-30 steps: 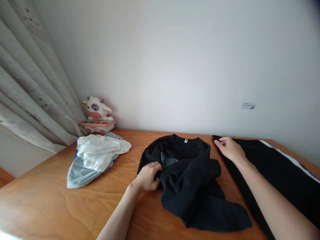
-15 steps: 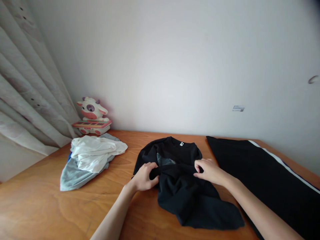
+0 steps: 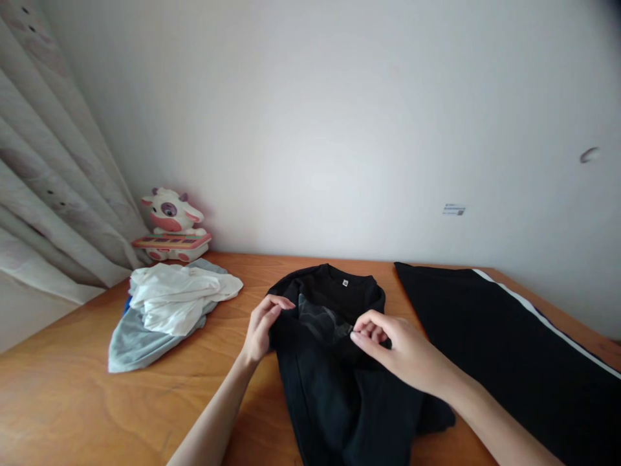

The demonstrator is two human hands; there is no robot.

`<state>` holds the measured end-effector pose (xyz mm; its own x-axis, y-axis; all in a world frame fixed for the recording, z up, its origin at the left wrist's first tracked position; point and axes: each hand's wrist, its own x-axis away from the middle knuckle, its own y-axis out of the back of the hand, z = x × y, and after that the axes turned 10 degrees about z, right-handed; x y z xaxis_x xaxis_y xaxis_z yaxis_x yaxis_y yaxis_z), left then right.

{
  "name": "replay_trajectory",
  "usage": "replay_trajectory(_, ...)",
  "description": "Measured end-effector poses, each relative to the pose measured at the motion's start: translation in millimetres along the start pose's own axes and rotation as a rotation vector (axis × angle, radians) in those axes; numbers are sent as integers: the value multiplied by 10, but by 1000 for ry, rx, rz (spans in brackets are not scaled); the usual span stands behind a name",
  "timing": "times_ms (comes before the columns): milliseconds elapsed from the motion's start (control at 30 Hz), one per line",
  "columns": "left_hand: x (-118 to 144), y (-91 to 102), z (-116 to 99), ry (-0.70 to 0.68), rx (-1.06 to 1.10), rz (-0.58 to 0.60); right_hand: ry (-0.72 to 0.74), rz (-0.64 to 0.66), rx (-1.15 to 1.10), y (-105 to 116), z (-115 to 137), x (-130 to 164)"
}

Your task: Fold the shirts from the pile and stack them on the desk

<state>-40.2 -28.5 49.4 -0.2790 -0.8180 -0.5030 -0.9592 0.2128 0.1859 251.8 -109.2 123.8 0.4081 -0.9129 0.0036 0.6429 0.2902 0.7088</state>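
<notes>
A crumpled black shirt (image 3: 334,375) with a white neck tag lies in the middle of the wooden table (image 3: 77,401). My left hand (image 3: 262,327) pinches the shirt's left edge near the shoulder. My right hand (image 3: 400,349) grips a fold of the same shirt just right of its grey printed patch. Both hands hold the cloth lifted slightly off the table, and the lower part of the shirt hangs toward me.
A flat black garment with a white stripe (image 3: 509,349) covers the table's right side. A pile of white and grey clothes (image 3: 165,304) lies at the left. A cow toy with a small keyboard (image 3: 172,226) stands by the curtain (image 3: 48,181) and wall.
My right hand left the striped black garment and took hold of the black shirt. Both hands have pulled the shirt's top edge up and toward me, smoothing its lower part.
</notes>
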Motion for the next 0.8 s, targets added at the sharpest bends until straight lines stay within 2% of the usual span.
replay_trajectory(67,42,-108,-71,24,-267,208,-196,-114,208,-100,-321,-138)
replay_trajectory(133,73,-207,-122,-9,-523,426,-357,-162,380,-204,-613,-231)
replay_trajectory(200,84,-271,-135,-57,-675,590,-413,-158,485,-292,-815,-266)
replay_trajectory(267,80,-285,-122,-84,-714,633,-386,-142,527,-342,-933,-265)
replay_trajectory(300,75,-274,-114,-91,-697,601,-363,-139,530,-346,-975,-260)
replay_trajectory(367,63,-223,-115,-93,-576,459,-329,-159,509,-307,-1058,-248)
replay_trajectory(467,35,-106,-170,-31,-168,198,-349,-271,447,-127,-1231,-209)
replay_trajectory(567,4,34,-240,21,334,-39,-455,-418,395,161,-1460,-119)
replay_trajectory(667,1,194,-266,-12,689,-257,-623,-526,333,450,-1684,-5)
replay_trajectory(733,16,297,-255,-19,808,-292,-710,-542,299,570,-1790,49)
replay_trajectory(800,21,363,-224,24,835,-193,-741,-532,284,595,-1836,71)
